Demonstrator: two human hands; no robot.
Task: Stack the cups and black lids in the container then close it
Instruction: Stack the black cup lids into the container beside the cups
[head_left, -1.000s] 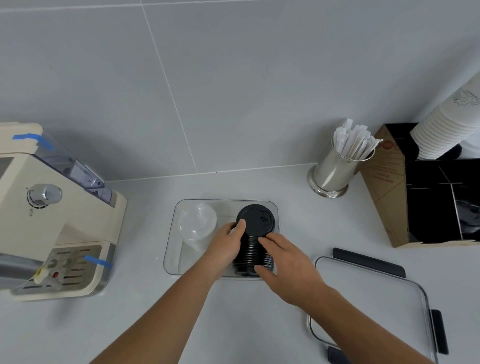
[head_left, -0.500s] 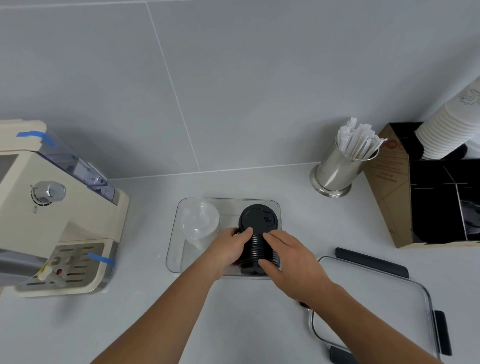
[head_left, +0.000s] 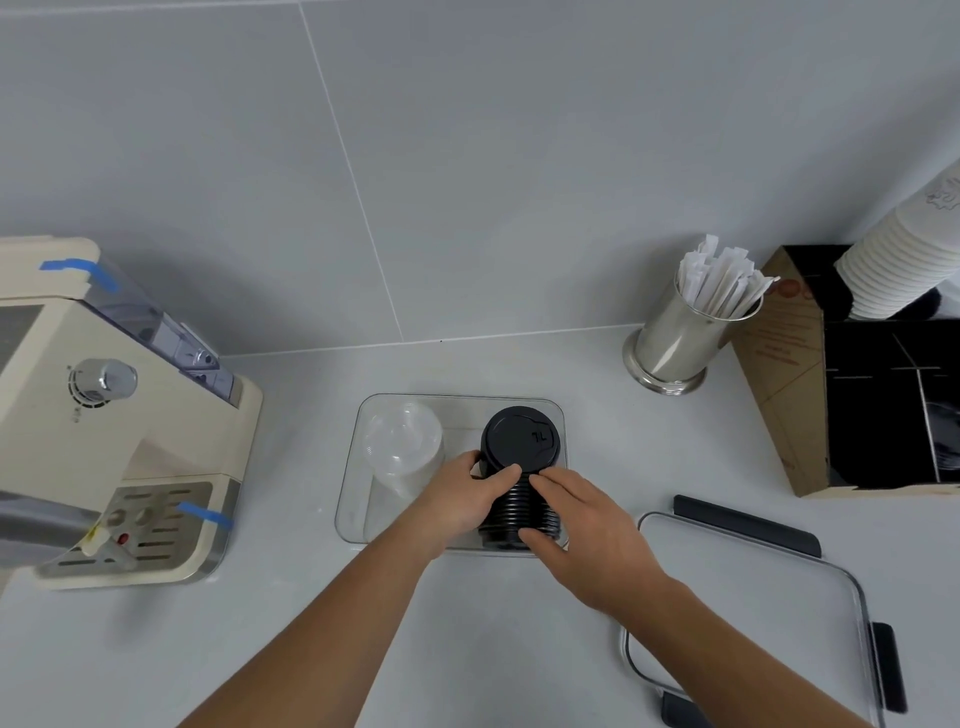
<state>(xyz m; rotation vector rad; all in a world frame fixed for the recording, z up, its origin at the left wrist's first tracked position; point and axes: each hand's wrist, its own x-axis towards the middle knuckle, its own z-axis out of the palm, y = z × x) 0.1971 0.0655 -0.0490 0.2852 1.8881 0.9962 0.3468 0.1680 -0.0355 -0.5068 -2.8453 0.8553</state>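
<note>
A clear rectangular container (head_left: 457, 402) stands on the grey counter. In its left half stands a stack of clear plastic cups (head_left: 402, 449). In its right half stands a tall stack of black lids (head_left: 519, 441). My left hand (head_left: 465, 493) wraps the stack's left side and my right hand (head_left: 582, 525) wraps its right side, fingertips almost meeting at the front. The container's clear lid with black clips (head_left: 753, 603) lies flat on the counter to the right.
A cream espresso machine (head_left: 109, 415) stands at the left. At the back right are a steel cup of wrapped straws (head_left: 685, 332), a brown and black organiser box (head_left: 872, 400) and a leaning stack of white paper cups (head_left: 904, 260). A tiled wall runs behind.
Both hands have slid a little lower and closer together around the black lid stack, which stays in the container's right half. The view shifted slightly.
</note>
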